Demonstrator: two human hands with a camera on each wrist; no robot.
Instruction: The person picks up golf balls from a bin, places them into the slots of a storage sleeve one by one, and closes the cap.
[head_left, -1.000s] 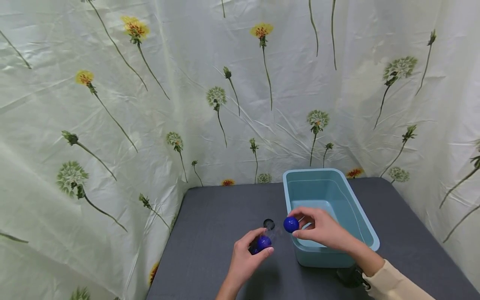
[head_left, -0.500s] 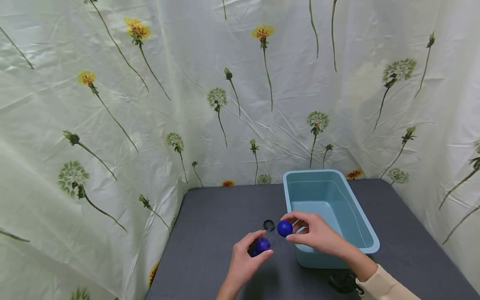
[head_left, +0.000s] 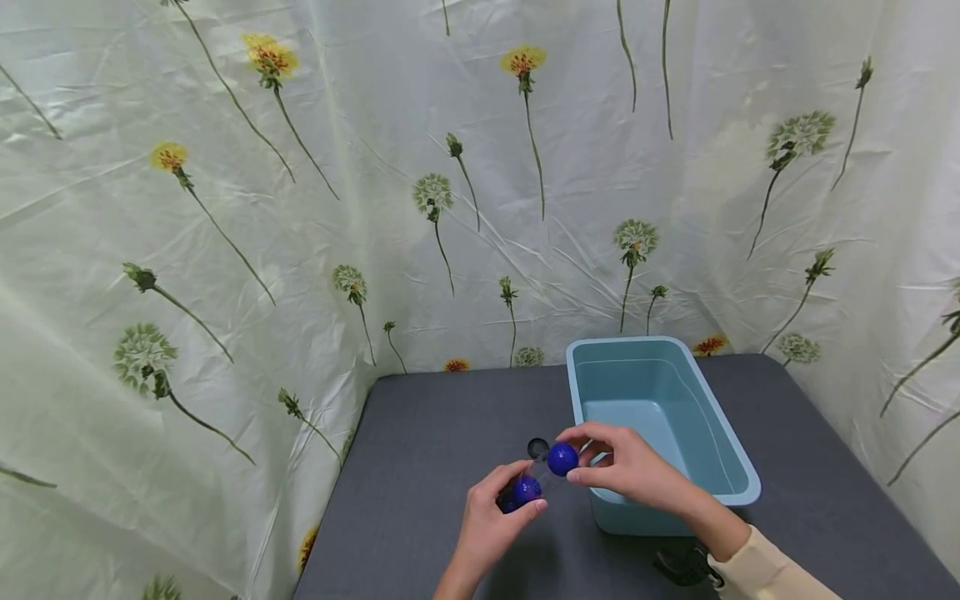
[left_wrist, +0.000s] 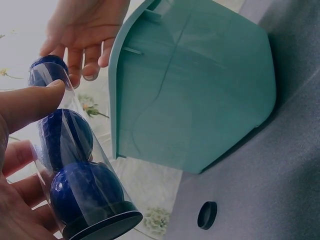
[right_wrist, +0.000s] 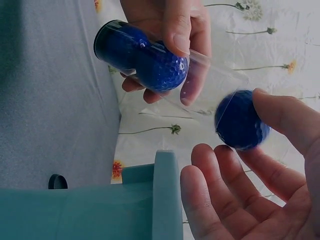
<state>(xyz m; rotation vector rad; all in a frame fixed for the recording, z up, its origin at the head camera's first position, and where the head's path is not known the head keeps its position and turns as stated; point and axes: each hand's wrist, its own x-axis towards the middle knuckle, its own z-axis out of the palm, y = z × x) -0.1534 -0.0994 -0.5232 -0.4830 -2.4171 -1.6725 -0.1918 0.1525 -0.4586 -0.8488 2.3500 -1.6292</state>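
A clear tube (left_wrist: 102, 172) with a black end cap is gripped by my left hand (head_left: 487, 517), thumb on one side and fingers on the other. Two blue golf balls (right_wrist: 162, 70) sit inside it, toward the capped end. My right hand (head_left: 637, 467) pinches another blue golf ball (right_wrist: 241, 120) between thumb and finger at the tube's open mouth; in the right wrist view the ball overlaps the rim. How far it is inside I cannot tell. A loose black cap (head_left: 537, 448) lies on the table just beyond the hands.
A light blue plastic bin (head_left: 738, 454) stands on the dark grey table (head_left: 442, 433), behind and under the right hand. A black strap-like object (head_left: 681, 568) shows near the right wrist. A flower-print curtain (head_left: 450, 208) hangs behind the table.
My right hand has moved left and slightly down with its golf ball, bringing it to the tube's mouth. The left hand and tube have stayed nearly still.
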